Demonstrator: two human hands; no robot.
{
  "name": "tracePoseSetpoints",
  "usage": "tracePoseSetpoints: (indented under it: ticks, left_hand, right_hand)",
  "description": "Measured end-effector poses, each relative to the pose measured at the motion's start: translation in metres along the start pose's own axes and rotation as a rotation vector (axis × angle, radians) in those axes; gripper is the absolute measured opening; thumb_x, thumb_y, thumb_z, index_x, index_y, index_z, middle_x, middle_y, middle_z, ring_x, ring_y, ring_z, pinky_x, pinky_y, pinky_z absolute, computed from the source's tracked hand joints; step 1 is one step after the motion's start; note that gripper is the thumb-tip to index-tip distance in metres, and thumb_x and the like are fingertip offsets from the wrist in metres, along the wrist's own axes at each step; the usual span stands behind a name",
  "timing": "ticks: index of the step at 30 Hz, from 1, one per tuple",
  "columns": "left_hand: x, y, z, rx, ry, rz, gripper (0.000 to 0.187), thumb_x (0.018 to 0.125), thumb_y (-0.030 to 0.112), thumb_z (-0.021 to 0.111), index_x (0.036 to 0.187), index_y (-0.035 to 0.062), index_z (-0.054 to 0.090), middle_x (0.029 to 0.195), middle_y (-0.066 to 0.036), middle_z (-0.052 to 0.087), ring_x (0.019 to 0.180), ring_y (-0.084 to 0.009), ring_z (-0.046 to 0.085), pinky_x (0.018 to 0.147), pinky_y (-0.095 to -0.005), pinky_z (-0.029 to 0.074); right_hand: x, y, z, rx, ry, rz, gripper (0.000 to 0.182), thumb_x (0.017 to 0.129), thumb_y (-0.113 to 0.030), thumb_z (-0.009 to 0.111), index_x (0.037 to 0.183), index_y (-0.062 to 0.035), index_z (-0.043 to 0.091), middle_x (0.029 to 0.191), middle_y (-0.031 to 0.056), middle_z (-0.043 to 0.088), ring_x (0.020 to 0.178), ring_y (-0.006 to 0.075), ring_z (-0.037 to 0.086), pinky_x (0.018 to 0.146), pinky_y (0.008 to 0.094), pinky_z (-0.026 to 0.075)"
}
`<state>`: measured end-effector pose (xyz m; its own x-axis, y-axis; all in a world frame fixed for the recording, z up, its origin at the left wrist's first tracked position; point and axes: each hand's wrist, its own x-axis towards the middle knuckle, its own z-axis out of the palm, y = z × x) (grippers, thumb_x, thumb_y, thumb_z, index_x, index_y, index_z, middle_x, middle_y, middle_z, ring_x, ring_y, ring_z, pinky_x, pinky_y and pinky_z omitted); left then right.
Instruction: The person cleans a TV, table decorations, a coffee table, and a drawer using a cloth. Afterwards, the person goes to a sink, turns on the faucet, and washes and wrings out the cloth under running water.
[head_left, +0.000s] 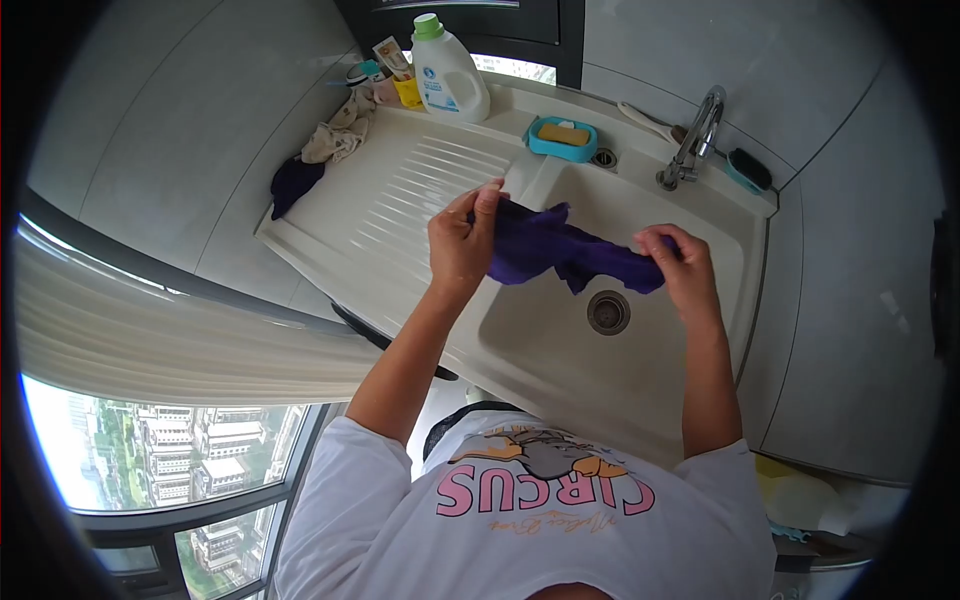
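A crumpled purple cloth is stretched between my two hands above the sink basin; I cannot make out what kind of garment it is. My left hand pinches its left end, near the edge of the ribbed washboard. At the other end, my right hand grips it between thumb and fingers. Below the cloth, the round metal drain shows uncovered.
A white detergent bottle with a green cap stands at the back. A blue soap dish holds yellow soap. Behind the basin are a chrome faucet and brushes. Dark and beige cloths lie along the left edge.
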<state>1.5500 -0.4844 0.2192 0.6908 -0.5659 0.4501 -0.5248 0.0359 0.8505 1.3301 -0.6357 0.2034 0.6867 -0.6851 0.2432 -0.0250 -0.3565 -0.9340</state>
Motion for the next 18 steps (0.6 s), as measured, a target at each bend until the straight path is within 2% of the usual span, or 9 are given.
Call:
tracePoseSetpoints:
  ticks: [2,7,9,11,12,14,16,17,18]
  left_hand:
    - [0.009,0.006,-0.027,0.025,0.033,-0.148,0.034,0.095,0.030,0.051,0.099,-0.0001,0.067,0.076,-0.006,0.068,0.069,-0.0083,0.057,0.065,-0.0236,0.046]
    - [0.015,0.018,-0.064,-0.028,-0.065,-0.004,0.036,0.094,0.031,0.054,0.089,-0.0013,0.068,0.066,-0.002,0.062,0.063,-0.0068,0.055,0.059,-0.0217,0.044]
    - [0.021,0.022,-0.081,-0.274,-0.298,-0.231,0.035,0.092,0.031,0.057,0.083,-0.0008,0.068,0.066,-0.001,0.061,0.061,-0.0061,0.054,0.058,-0.0205,0.044]
    - [0.020,0.029,-0.100,-0.479,-0.475,-0.420,0.030,0.086,0.029,0.066,0.074,0.0007,0.066,0.066,0.000,0.061,0.057,-0.0050,0.052,0.056,-0.0184,0.043]
    - [0.018,0.029,-0.114,-0.457,-0.565,-0.389,0.029,0.084,0.028,0.068,0.073,0.0003,0.066,0.066,-0.001,0.062,0.057,-0.0057,0.053,0.056,-0.0191,0.043]
    - [0.010,0.025,-0.147,-0.414,-0.732,-0.315,0.027,0.079,0.025,0.073,0.072,-0.0003,0.065,0.067,-0.002,0.063,0.058,-0.0071,0.054,0.056,-0.0205,0.044]
    - [-0.001,0.040,-0.173,-0.187,-0.773,0.109,0.024,0.078,0.020,0.073,0.073,-0.0013,0.065,0.069,-0.006,0.064,0.060,-0.0106,0.055,0.058,-0.0217,0.045]
    - [-0.005,0.051,-0.187,-0.068,-0.784,0.329,0.022,0.078,0.018,0.074,0.073,-0.0017,0.065,0.070,-0.007,0.064,0.061,-0.0123,0.056,0.059,-0.0223,0.045]
    - [-0.012,0.058,-0.202,-0.293,-0.828,0.183,0.021,0.079,0.017,0.072,0.073,-0.0018,0.065,0.071,-0.009,0.064,0.062,-0.0144,0.057,0.060,-0.0242,0.047]
  right_hand:
    - [-0.002,0.002,-0.023,0.162,0.105,-0.015,0.018,0.090,-0.016,0.059,0.093,0.0000,0.064,0.082,0.0039,0.062,0.079,0.0091,0.055,0.073,0.0228,0.045]
    - [-0.010,-0.034,-0.027,0.352,0.294,-0.049,0.026,0.094,-0.024,0.054,0.092,-0.0003,0.063,0.075,0.0002,0.054,0.072,0.0075,0.049,0.065,0.0213,0.041]
    - [-0.010,-0.040,-0.018,0.233,0.361,-0.170,0.032,0.095,-0.030,0.051,0.089,-0.0006,0.063,0.071,-0.0020,0.050,0.069,0.0066,0.046,0.062,0.0218,0.039]
    - [-0.022,-0.047,-0.012,-0.039,0.012,0.027,0.035,0.092,-0.033,0.055,0.087,-0.0002,0.064,0.068,-0.0027,0.049,0.065,0.0066,0.046,0.059,0.0226,0.038]
    - [-0.025,-0.052,-0.010,-0.173,-0.160,0.120,0.036,0.091,-0.035,0.057,0.086,0.0000,0.064,0.067,-0.0031,0.048,0.064,0.0066,0.045,0.058,0.0231,0.037]
    - [-0.046,-0.083,-0.006,-0.176,-0.331,-0.005,0.040,0.081,-0.039,0.068,0.082,0.0007,0.064,0.061,-0.0013,0.049,0.058,0.0102,0.047,0.053,0.0241,0.037]
    - [-0.068,-0.115,0.008,-0.425,-0.495,-0.035,0.042,0.078,-0.041,0.071,0.080,0.0007,0.064,0.061,0.0012,0.052,0.057,0.0121,0.050,0.052,0.0248,0.038]
    - [-0.075,-0.122,0.008,-0.241,-0.525,-0.097,0.041,0.078,-0.040,0.071,0.081,-0.0002,0.064,0.064,0.0032,0.054,0.057,0.0133,0.051,0.053,0.0255,0.039]
    - [-0.079,-0.126,0.003,-0.061,-0.555,-0.164,0.039,0.078,-0.039,0.072,0.083,-0.0010,0.064,0.066,0.0053,0.056,0.058,0.0144,0.053,0.054,0.0262,0.041]
